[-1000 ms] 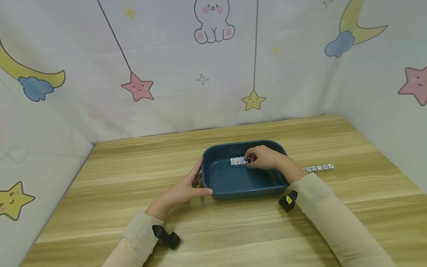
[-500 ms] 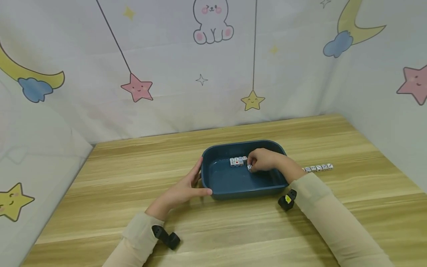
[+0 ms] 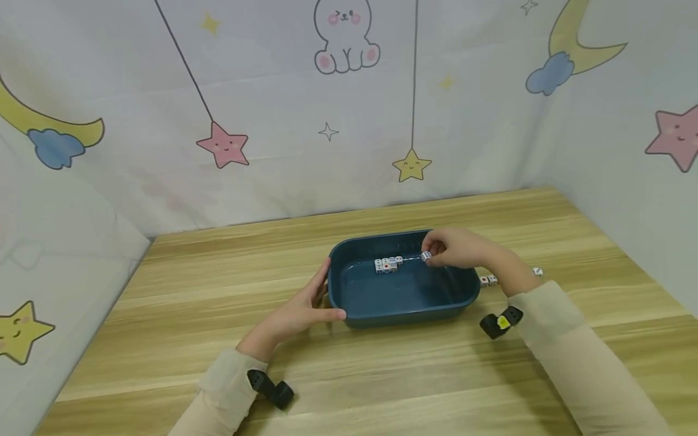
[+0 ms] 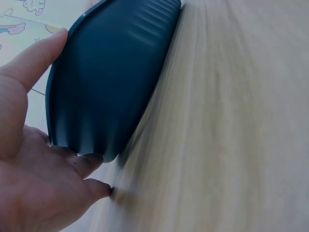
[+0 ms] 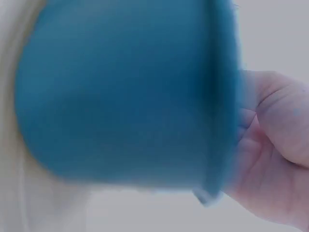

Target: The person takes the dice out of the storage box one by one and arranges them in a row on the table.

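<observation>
A dark blue rectangular basin (image 3: pixel 403 313) lies on the wooden table. My left hand (image 3: pixel 297 310) rests against its left end, thumb at the near corner and fingers extended along the wall. In the left wrist view, the left thumb (image 4: pixel 41 58) touches the rim. White dice (image 3: pixel 386 265) stand in a close cluster inside the basin, toward its back wall. Over the basin's right part, my right hand (image 3: pixel 455 248) pinches one white die (image 3: pixel 426 257) between thumb and fingers. Seen from the right wrist, the basin's outer wall (image 5: pixel 125 96) hides these fingertips.
To the right of the basin, more dice (image 3: pixel 488 280) lie in a row on the table (image 3: pixel 382 375), partly hidden by my right forearm. One die (image 3: pixel 537 272) shows at the row's far end. A printed cloth (image 3: pixel 272 181) hangs behind the table.
My right hand has drawn a die away from the right end of the cluster and carried it right and up toward the basin's right end. The left hand has stayed in place.
</observation>
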`<state>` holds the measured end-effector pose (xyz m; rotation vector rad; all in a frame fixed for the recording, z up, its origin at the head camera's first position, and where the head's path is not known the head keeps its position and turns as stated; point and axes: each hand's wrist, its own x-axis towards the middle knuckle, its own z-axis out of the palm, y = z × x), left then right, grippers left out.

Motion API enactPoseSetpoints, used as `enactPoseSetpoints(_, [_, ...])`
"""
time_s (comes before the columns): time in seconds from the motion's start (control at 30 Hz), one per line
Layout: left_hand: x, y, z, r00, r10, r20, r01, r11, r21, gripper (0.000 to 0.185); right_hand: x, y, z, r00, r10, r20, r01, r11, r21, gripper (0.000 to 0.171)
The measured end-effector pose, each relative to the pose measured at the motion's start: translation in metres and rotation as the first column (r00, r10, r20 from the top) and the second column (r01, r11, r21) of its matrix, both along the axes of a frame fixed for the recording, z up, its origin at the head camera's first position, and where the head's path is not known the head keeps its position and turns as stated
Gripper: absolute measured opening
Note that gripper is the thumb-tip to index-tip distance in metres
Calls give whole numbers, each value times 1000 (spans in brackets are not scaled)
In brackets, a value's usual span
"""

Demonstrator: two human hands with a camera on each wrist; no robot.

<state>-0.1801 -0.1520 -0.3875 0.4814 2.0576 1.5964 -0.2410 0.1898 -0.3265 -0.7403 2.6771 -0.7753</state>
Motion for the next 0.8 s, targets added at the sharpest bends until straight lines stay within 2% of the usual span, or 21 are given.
enactPoseSetpoints(0.13, [0,0,0,1000,4,-4,-4,1000,-9,107,7,25,11,1000,-22,-16,21,999,-37,12])
enactPoseSetpoints(0.27, [0,0,1,1000,10,-10,-10,1000,-25,109,15,52,16,998,-61,-34,59,997,-50,12])
enactPoseSetpoints(0.5, [0,0,1,1000,21,-6,-21,999,-43,110,22,100,11,986,-147,-78,149,989,18,14])
enactPoseSetpoints(0.8, [-1,1,1,1000,17,-13,-18,999,-50,109,29,146,2,968,-220,-122,232,969,91,18])
